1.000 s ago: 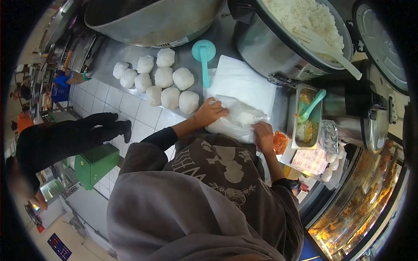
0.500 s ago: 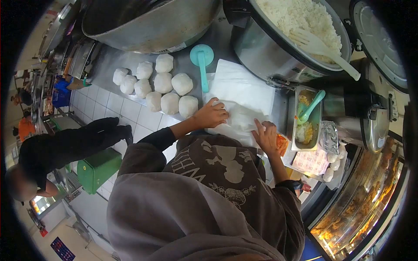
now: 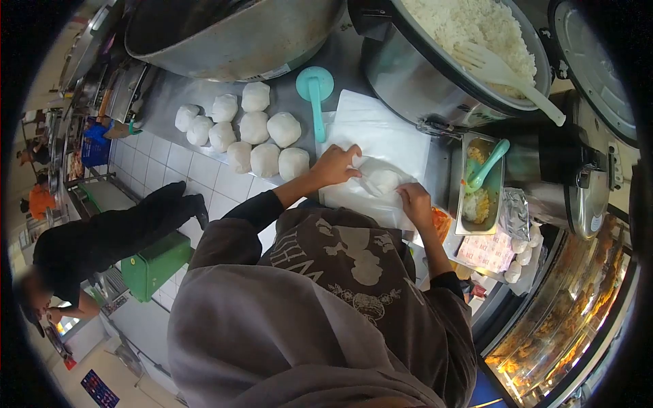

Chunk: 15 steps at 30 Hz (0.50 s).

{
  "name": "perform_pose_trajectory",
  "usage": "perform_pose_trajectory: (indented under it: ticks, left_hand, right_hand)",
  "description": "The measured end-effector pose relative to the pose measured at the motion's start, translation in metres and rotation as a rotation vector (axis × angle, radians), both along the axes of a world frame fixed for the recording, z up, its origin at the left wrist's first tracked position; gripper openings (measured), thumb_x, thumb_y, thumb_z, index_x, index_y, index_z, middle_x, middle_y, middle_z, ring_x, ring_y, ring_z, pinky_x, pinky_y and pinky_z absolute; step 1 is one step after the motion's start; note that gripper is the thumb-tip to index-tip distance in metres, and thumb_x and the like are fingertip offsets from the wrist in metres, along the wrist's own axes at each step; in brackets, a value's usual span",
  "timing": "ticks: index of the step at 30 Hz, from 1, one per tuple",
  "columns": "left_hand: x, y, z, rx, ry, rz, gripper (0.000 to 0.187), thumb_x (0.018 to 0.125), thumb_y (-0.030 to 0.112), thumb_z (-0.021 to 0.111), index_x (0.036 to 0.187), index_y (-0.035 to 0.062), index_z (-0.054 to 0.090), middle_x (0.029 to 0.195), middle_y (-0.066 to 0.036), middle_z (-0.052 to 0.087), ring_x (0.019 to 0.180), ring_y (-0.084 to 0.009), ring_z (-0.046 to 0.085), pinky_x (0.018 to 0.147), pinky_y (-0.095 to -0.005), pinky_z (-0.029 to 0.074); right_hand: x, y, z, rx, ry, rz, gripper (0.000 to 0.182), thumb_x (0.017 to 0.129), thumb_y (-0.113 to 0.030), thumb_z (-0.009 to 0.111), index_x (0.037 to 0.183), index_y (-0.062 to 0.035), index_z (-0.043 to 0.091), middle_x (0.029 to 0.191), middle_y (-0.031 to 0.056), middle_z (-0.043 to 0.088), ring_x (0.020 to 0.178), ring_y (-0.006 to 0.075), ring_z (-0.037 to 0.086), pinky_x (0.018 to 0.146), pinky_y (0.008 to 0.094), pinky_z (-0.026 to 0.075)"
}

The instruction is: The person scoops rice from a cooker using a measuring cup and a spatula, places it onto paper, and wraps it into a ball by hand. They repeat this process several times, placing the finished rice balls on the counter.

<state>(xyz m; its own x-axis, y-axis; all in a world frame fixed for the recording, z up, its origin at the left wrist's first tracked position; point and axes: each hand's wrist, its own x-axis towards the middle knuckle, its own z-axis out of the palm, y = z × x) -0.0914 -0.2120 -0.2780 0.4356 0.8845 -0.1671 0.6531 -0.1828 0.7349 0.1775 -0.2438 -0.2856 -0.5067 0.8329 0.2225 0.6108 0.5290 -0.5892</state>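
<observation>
A mound of rice [image 3: 385, 181] lies on thin white wrapping paper [image 3: 371, 190] close to my body, partly covered by a folded edge. My left hand [image 3: 335, 167] is at the paper's left side, thumb and forefinger apart. On the other side my right hand [image 3: 416, 204] has its fingers closed on the paper's edge. Beyond it lies a stack of white sheets [image 3: 381, 126]. Several round, white-wrapped bundles [image 3: 254, 128] stand in rows to the left, with a turquoise rice paddle [image 3: 317, 112] between them and the sheets.
An open rice cooker [image 3: 415, 81] full of rice holds a white paddle [image 3: 517, 85]. A metal tray [image 3: 469, 221] with a green spoon [image 3: 486, 166] sits at right. A large metal pot [image 3: 231, 47] stands at the back. A glass display case [image 3: 558, 306] is lower right; another person [image 3: 109, 234] stands left.
My left hand has lifted slightly and opened its thumb and forefinger. The paper has been shifted, showing more of the rice. At left, the other person has moved a little.
</observation>
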Motion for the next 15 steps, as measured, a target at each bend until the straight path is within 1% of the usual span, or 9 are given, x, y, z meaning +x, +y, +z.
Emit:
perform_pose_trajectory:
  ticks: [1, 2, 4, 6, 8, 10, 11, 13, 15]
  left_hand:
    - [0.004, 0.005, 0.007, -0.166, 0.082, 0.078, 0.044, 0.062, 0.031, 0.074, 0.093, 0.0109, 0.049, 0.07, -0.006, 0.058, 0.087, -0.0257, 0.056, 0.078, -0.0393, 0.036]
    - [0.008, 0.009, 0.003, -0.161, 0.082, 0.081, 0.044, 0.062, 0.031, 0.074, 0.093, 0.0109, 0.049, 0.07, -0.006, 0.058, 0.087, -0.0257, 0.056, 0.078, -0.0393, 0.036]
    - [0.015, 0.014, -0.002, 0.106, 0.154, 0.139, 0.054, 0.051, 0.032, 0.078, 0.092, 0.0106, 0.051, 0.068, -0.004, 0.058, 0.085, -0.0248, 0.055, 0.075, -0.0417, 0.037]
    - [0.019, 0.018, 0.002, 0.211, 0.245, 0.106, 0.052, 0.05, 0.033, 0.078, 0.09, 0.0106, 0.052, 0.072, -0.004, 0.059, 0.085, -0.0252, 0.055, 0.075, -0.0411, 0.037]
    - [0.025, 0.022, 0.006, 0.313, 0.336, 0.072, 0.05, 0.05, 0.033, 0.078, 0.088, 0.0106, 0.054, 0.076, -0.005, 0.059, 0.085, -0.0256, 0.055, 0.075, -0.0405, 0.037]
    - [0.029, 0.025, 0.005, 0.169, 0.536, -0.159, 0.038, 0.054, 0.031, 0.074, 0.081, 0.0104, 0.056, 0.081, -0.004, 0.057, 0.084, -0.0244, 0.055, 0.076, -0.0387, 0.037]
    - [0.029, 0.021, 0.005, 0.168, 0.539, -0.149, 0.038, 0.054, 0.031, 0.074, 0.081, 0.0104, 0.056, 0.081, -0.004, 0.057, 0.084, -0.0244, 0.055, 0.076, -0.0387, 0.037]
    - [0.029, 0.003, -0.004, 0.461, 0.53, -0.161, 0.021, 0.062, 0.024, 0.065, 0.076, 0.0103, 0.058, 0.082, -0.002, 0.053, 0.085, -0.0221, 0.053, 0.075, -0.0365, 0.041]
    - [0.025, -0.018, -0.025, 0.568, 0.475, -0.144, 0.018, 0.065, 0.02, 0.061, 0.079, 0.0102, 0.058, 0.08, -0.002, 0.052, 0.082, -0.0209, 0.054, 0.071, -0.0343, 0.044]
  right_hand:
    - [-0.005, 0.004, 0.004, -0.236, 0.052, -0.184, 0.03, 0.064, -0.005, 0.067, 0.091, -0.0033, 0.052, 0.07, 0.0125, 0.059, 0.07, 0.0256, 0.06, 0.065, 0.0359, 0.048]
    - [-0.008, 0.01, 0.006, -0.469, 0.104, -0.367, 0.034, 0.064, -0.009, 0.071, 0.09, -0.003, 0.051, 0.069, 0.0132, 0.059, 0.067, 0.027, 0.06, 0.062, 0.0363, 0.048]
    - [-0.012, 0.03, 0.011, -0.501, -0.008, -0.375, 0.042, 0.058, -0.014, 0.075, 0.09, -0.004, 0.05, 0.068, 0.0136, 0.06, 0.065, 0.0291, 0.061, 0.059, 0.0366, 0.048]
    - [-0.018, 0.045, 0.021, -0.583, -0.225, -0.291, 0.043, 0.058, -0.015, 0.076, 0.091, -0.0041, 0.051, 0.072, 0.0142, 0.061, 0.069, 0.0297, 0.061, 0.062, 0.0381, 0.047]
    - [-0.027, 0.05, 0.031, -0.555, -0.317, -0.273, 0.043, 0.053, -0.016, 0.078, 0.087, -0.0052, 0.055, 0.074, 0.0108, 0.059, 0.077, 0.0289, 0.059, 0.068, 0.0386, 0.047]
    - [-0.033, 0.052, 0.039, -0.044, -0.535, -0.066, 0.034, 0.053, -0.018, 0.075, 0.08, -0.0062, 0.058, 0.076, 0.0088, 0.055, 0.082, 0.0283, 0.054, 0.071, 0.0387, 0.046]
    - [-0.033, 0.051, 0.035, -0.04, -0.533, -0.056, 0.034, 0.053, -0.018, 0.075, 0.08, -0.0062, 0.058, 0.076, 0.0088, 0.055, 0.082, 0.0283, 0.054, 0.071, 0.0387, 0.046]
    - [-0.032, 0.04, 0.021, 0.036, -0.561, 0.022, 0.022, 0.059, -0.013, 0.067, 0.079, -0.0067, 0.061, 0.076, 0.008, 0.051, 0.082, 0.0271, 0.051, 0.07, 0.0363, 0.046]
    - [-0.029, 0.017, 0.008, 0.045, -0.51, -0.013, 0.022, 0.062, -0.01, 0.063, 0.083, -0.0046, 0.061, 0.078, 0.009, 0.051, 0.081, 0.0268, 0.051, 0.069, 0.036, 0.046]
